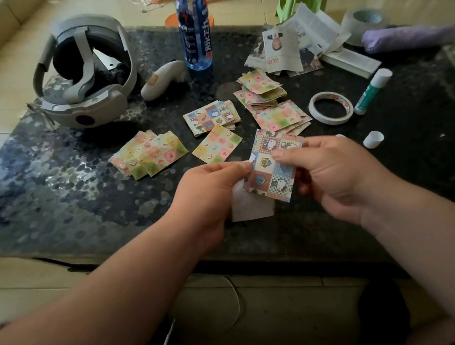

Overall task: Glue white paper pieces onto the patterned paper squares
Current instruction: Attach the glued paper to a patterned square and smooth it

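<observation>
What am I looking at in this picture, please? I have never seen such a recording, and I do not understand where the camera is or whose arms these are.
There is no machine here. One camera sits on a person's head and looks down, so the two bare arms are that person's own. The left hand and the right hand both pinch one patterned paper square above a dark table. A white paper piece shows below it at the left hand; whether it is already glued I cannot tell. On the table lie several piles of patterned squares, a glue stick with a small white cap near it, a tape roll, a bottle, a headset and cut newspaper.
</observation>
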`<state>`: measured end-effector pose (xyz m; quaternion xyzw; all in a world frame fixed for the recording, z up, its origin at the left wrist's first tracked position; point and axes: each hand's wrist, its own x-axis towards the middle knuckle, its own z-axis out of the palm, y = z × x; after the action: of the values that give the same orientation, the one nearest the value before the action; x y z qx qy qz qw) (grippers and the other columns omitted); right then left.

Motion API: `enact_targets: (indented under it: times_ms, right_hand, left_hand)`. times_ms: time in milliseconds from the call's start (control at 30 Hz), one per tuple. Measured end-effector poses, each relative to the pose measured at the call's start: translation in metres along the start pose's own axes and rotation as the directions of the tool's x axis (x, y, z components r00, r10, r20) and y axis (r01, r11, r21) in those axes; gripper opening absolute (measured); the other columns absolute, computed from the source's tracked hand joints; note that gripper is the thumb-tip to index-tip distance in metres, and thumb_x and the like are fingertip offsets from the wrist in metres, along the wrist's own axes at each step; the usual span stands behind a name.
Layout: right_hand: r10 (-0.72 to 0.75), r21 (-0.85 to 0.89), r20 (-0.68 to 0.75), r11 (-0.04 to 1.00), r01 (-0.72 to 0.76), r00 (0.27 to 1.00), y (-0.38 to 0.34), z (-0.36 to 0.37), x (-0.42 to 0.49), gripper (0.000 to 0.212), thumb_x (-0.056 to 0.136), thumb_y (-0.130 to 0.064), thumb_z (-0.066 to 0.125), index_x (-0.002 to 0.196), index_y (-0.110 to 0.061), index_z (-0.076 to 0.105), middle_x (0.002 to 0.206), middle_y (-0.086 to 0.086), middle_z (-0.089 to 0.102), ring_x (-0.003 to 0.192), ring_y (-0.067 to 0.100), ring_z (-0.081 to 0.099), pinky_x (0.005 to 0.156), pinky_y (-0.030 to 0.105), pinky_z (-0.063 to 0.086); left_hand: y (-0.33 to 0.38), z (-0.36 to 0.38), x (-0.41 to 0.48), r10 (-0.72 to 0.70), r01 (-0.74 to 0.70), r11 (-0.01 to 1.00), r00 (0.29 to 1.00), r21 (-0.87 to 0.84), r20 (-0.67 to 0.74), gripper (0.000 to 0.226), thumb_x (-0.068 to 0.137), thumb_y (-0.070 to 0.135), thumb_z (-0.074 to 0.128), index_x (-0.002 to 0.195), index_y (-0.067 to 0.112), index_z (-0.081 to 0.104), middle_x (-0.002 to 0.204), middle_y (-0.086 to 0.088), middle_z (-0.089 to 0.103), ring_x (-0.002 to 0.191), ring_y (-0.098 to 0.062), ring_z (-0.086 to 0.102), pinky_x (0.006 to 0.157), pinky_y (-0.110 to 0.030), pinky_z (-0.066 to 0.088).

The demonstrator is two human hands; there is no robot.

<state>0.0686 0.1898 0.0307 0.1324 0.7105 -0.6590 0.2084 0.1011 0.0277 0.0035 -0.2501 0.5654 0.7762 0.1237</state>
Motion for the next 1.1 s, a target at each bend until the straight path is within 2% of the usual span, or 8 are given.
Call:
enact_targets:
  times_ms: [100,233,367,533,733,933,1000,1100]
  right_hand:
    - [-0.048,0.049,-0.064,0.997,0.051,0.997,0.003,0.009,-0.003,0.009,0.091,-0.012,0.074,0.098,-0.006,0.075,0.090,0.011,0.080,0.087,0.026,0.078,0.081,0.045,0.063]
    - [-0.126,0.073,-0.124,0.988,0.136,0.984,-0.008,0.010,-0.012,0.003,0.093,-0.011,0.072,0.095,-0.010,0.075,0.086,0.006,0.080,0.074,0.015,0.078,0.056,0.022,0.057]
    - [-0.066,0.233,-0.151,0.967,0.100,0.986,-0.025,0.000,-0.031,0.006,0.094,-0.003,0.066,0.096,-0.006,0.071,0.090,0.012,0.080,0.085,0.026,0.078,0.074,0.039,0.063]
    - [-0.100,0.146,-0.050,0.984,0.106,0.994,-0.034,-0.006,-0.051,0.011,0.093,-0.001,0.066,0.102,-0.002,0.072,0.093,0.015,0.079,0.090,0.029,0.078,0.079,0.042,0.062]
    - [-0.185,0.055,-0.029,0.981,0.187,0.982,-0.016,-0.009,-0.053,0.012,0.095,-0.005,0.066,0.101,-0.007,0.076,0.093,0.012,0.080,0.087,0.025,0.078,0.073,0.039,0.064]
    - [-0.241,0.017,0.018,0.971,0.240,0.970,-0.011,-0.017,-0.039,0.013,0.095,-0.004,0.066,0.101,-0.007,0.077,0.094,0.011,0.080,0.088,0.025,0.078,0.076,0.043,0.063]
    - [-0.231,0.033,0.042,0.973,0.229,0.972,-0.012,-0.019,-0.034,0.014,0.095,-0.003,0.065,0.101,-0.008,0.077,0.095,0.011,0.080,0.089,0.026,0.078,0.078,0.044,0.063]
    - [-0.206,0.137,0.080,0.971,0.194,0.975,-0.014,-0.024,-0.027,0.016,0.093,0.001,0.063,0.097,-0.008,0.076,0.095,0.013,0.079,0.089,0.027,0.078,0.071,0.038,0.065]
  left_hand:
    - [0.005,0.003,-0.001,0.024,-0.026,0.999,0.999,-0.037,-0.035,0.009,0.089,0.010,0.074,0.090,0.002,0.075,0.099,-0.018,0.077,0.087,-0.032,0.075,0.082,-0.049,0.062]
    - [0.015,0.008,-0.006,0.071,-0.074,0.992,0.997,-0.101,-0.026,0.010,0.088,0.011,0.075,0.091,0.002,0.075,0.099,-0.022,0.076,0.100,-0.043,0.072,0.093,-0.063,0.054]
    - [0.030,0.016,-0.014,0.146,-0.150,0.981,0.988,-0.125,-0.041,0.008,0.087,0.010,0.073,0.081,0.010,0.079,0.098,-0.017,0.076,0.094,-0.040,0.073,0.084,-0.066,0.057]
    - [0.034,0.027,-0.021,0.192,-0.196,0.980,0.978,-0.043,-0.083,0.031,0.089,-0.002,0.063,0.070,0.019,0.074,0.098,-0.010,0.073,0.080,-0.029,0.076,0.067,-0.052,0.063]
    - [0.029,0.035,-0.027,0.210,-0.216,0.973,0.974,-0.084,-0.081,0.030,0.089,-0.005,0.064,0.078,0.024,0.063,0.101,-0.016,0.071,0.083,-0.033,0.075,0.067,-0.059,0.061]
    - [0.033,0.026,-0.030,0.222,-0.228,0.962,0.973,-0.150,-0.057,0.034,0.091,-0.009,0.063,0.112,0.016,0.055,0.094,-0.016,0.075,0.077,-0.032,0.076,0.066,-0.053,0.061]
    - [0.036,0.026,-0.030,0.228,-0.232,0.962,0.973,-0.144,-0.041,0.033,0.091,-0.009,0.063,0.113,0.014,0.056,0.092,-0.015,0.077,0.081,-0.034,0.077,0.069,-0.056,0.061]
    - [0.037,0.029,-0.025,0.197,-0.200,0.975,0.980,-0.103,-0.032,0.023,0.091,-0.006,0.066,0.105,0.012,0.060,0.092,-0.015,0.078,0.078,-0.031,0.077,0.059,-0.045,0.062]
